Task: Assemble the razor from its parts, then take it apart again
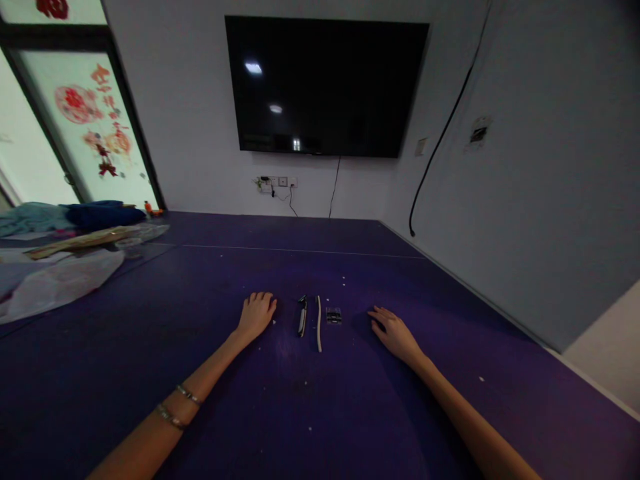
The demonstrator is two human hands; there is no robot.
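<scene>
My left hand (257,315) rests palm down on the purple tabletop (225,413), fingers stretched out and holding nothing. Across from it, my right hand (393,332) also lies on the surface with its fingers apart and nothing in them. Between the two hands are three small things in a row. Nearest my left hand is a slim dark-and-pale tool (303,317), perhaps a razor, with a dark upper end. A thin, slightly curved whitish strip (319,327) lies in the middle. Nearest my right hand is a small dark, partly clear rectangular piece (334,316). Neither hand touches them.
Plastic sheeting (75,277), a long tan piece (85,241) and blue cloth (105,215) lie at the far left. A black television (325,87) hangs on the wall beyond. One dark cable (440,140) dangles at the right. Small white bits dot the surface.
</scene>
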